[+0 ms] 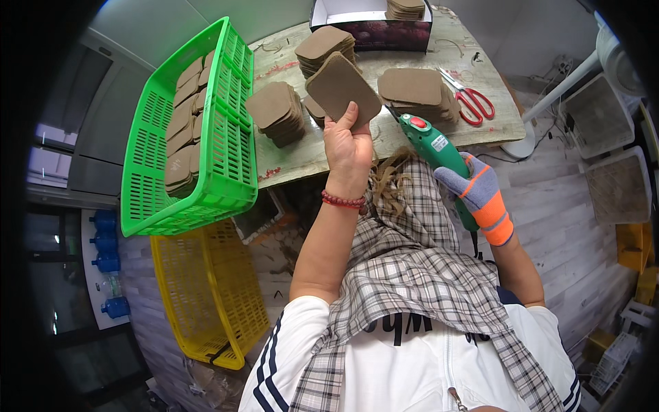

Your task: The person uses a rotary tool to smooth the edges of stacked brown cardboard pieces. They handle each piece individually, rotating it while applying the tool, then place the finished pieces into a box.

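Currently, the bare left hand and gloved right hand are apart, each gripping something.
The left pinches a brown rounded-square pad over the pale wooden surface, thumb on top; the right wraps a green handheld power tool, its tip toward the pad. Red-handled metal scissors lie beside a stack of matching brown pads.
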The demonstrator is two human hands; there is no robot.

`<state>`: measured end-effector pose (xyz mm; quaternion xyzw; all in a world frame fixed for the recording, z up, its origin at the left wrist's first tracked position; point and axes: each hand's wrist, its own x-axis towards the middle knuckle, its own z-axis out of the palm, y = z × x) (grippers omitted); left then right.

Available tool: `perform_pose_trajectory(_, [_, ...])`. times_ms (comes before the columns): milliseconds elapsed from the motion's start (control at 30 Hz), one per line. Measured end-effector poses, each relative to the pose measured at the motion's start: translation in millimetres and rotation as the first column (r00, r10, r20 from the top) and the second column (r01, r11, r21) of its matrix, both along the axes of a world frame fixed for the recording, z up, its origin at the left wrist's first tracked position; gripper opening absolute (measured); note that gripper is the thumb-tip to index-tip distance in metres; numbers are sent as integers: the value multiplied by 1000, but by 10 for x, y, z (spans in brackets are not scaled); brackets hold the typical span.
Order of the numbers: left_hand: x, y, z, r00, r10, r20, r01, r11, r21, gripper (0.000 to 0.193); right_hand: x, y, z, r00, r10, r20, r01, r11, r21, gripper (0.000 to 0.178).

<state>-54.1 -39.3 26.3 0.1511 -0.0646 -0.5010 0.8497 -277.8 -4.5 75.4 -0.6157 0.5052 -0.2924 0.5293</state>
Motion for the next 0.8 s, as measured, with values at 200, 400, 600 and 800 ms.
perform_pose_trajectory(200, [-132, -19, -18, 1000, -23, -14, 23, 1000, 11, 43, 3, -10, -40, 996, -11, 87, 9, 1000, 26, 44])
perform_pose_trajectory(400, [-285, 37, -85, 996, -85, 42, 84, 996, 18, 40, 18, -5, 16, 989, -46, 138, 42, 999, 30, 41])
perform_pose_trajectory(600, [-414, 134, -177, 982, -141, 121, 136, 989, 49, 36, -23, -70, 26, 995, -75, 70, 77, 997, -20, 41])
perform_pose_trajectory(800, [-459, 233, -224, 955, -216, 205, 200, 975, 99, 34, -99, -156, 25, 993, -98, 64, 101, 994, -40, 43])
